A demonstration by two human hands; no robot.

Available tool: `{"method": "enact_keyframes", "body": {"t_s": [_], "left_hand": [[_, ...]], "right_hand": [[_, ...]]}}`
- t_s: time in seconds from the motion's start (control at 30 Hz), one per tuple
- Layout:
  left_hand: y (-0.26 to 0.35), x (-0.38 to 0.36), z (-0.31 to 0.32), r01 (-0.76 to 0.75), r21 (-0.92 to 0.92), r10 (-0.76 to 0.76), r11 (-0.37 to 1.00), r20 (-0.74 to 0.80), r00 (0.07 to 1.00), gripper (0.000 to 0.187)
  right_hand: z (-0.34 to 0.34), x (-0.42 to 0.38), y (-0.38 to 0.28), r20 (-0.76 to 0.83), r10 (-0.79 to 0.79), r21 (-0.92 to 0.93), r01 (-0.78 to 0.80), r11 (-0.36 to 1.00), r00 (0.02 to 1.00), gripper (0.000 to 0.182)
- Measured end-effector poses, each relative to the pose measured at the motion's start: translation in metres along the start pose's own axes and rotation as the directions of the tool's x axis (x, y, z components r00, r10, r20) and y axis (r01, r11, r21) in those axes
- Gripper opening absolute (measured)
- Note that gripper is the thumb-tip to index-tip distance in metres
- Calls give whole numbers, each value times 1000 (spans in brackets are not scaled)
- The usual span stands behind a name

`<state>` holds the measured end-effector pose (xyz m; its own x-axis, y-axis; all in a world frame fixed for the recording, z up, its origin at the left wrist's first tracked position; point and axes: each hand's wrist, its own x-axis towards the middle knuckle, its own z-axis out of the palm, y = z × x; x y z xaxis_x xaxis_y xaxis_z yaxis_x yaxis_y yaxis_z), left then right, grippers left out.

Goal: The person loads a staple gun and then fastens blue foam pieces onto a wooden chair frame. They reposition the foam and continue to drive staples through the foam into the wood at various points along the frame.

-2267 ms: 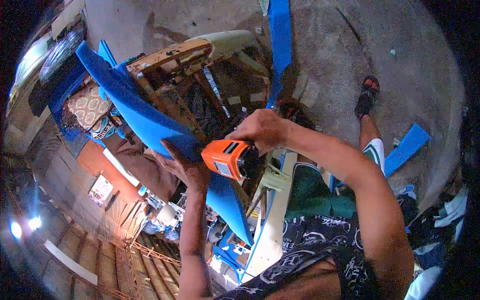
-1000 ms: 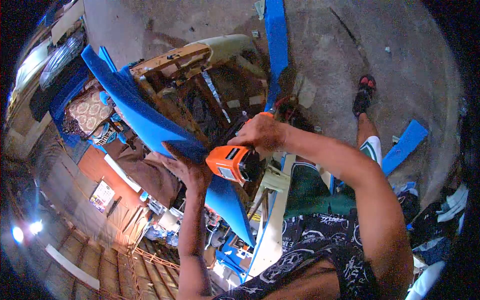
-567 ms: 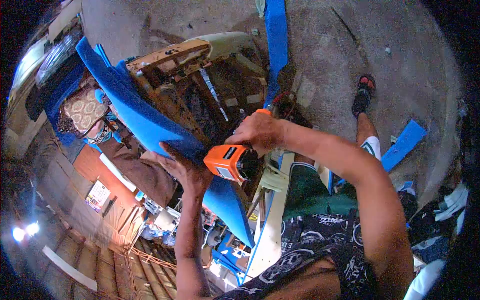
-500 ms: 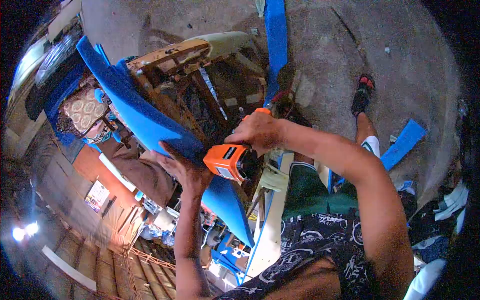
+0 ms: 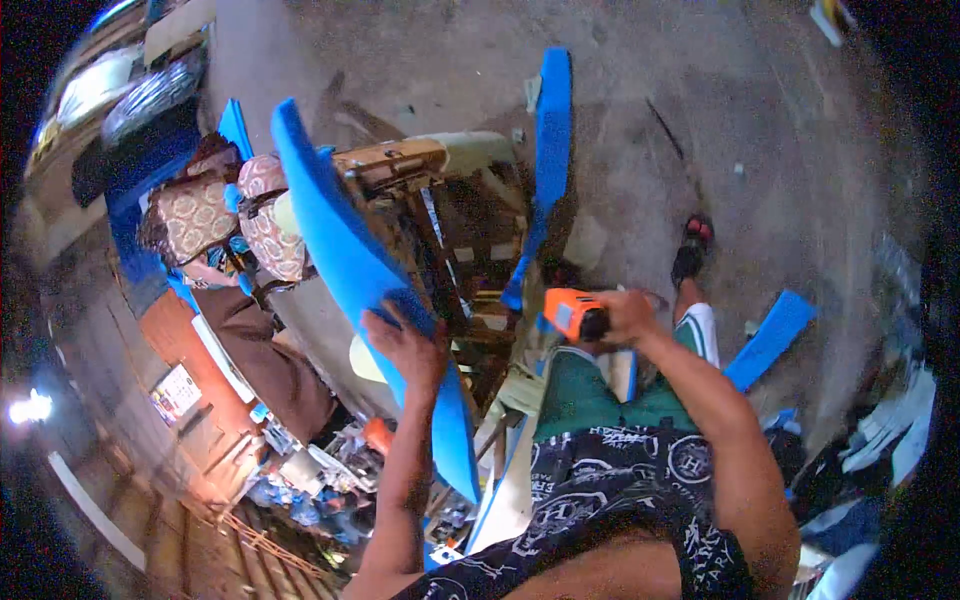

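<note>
A long blue foam sheet (image 5: 335, 215) runs lengthwise along the near side of a wooden furniture frame (image 5: 390, 165). My left hand (image 5: 410, 350) rests on the foam around its middle, with fingers spread across the surface. In my right hand (image 5: 628, 318) is an orange power tool (image 5: 572, 312) with a black end; its exact kind is not clear. The tool is held away from the foam, above my green shorts. My right fingers are wrapped round its grip and partly hidden.
Blue foam strips lie on the concrete floor (image 5: 640, 110): a long strip (image 5: 553, 140) beyond the frame and a shorter piece (image 5: 770, 340) at right. Patterned cushions (image 5: 200, 220) are at left. Cluttered items (image 5: 310, 480) fill the lower left. My shod foot (image 5: 695, 240) stands at right.
My right hand has drawn the orange tool away from the foam, toward the right. My left hand stays on the foam, while the head view has shifted.
</note>
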<state>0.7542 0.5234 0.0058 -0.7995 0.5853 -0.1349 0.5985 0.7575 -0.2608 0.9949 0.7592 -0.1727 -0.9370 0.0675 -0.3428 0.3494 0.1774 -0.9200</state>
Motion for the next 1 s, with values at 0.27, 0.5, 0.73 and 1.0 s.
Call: {"method": "enact_keyframes", "body": {"t_s": [0.27,0.5,0.73,1.0], "left_hand": [[9,-70,-38,218,-688,-138,692,170,976,36],[-216,15,111,687,-726,-437,-11,622,650,56],[-255,53,186,736,-487,-7,-471,836,549,67],[-191,168,173,616,-546,30,-567,734,678,69]], "right_hand": [[-45,-36,98,-836,-192,-293,-121,949,514,32],[-122,-11,62,-606,721,758,-30,651,338,22],[-101,15,63,-717,653,656,-79,750,246,18],[-31,91,-42,-546,541,148,-562,814,639,55]]}}
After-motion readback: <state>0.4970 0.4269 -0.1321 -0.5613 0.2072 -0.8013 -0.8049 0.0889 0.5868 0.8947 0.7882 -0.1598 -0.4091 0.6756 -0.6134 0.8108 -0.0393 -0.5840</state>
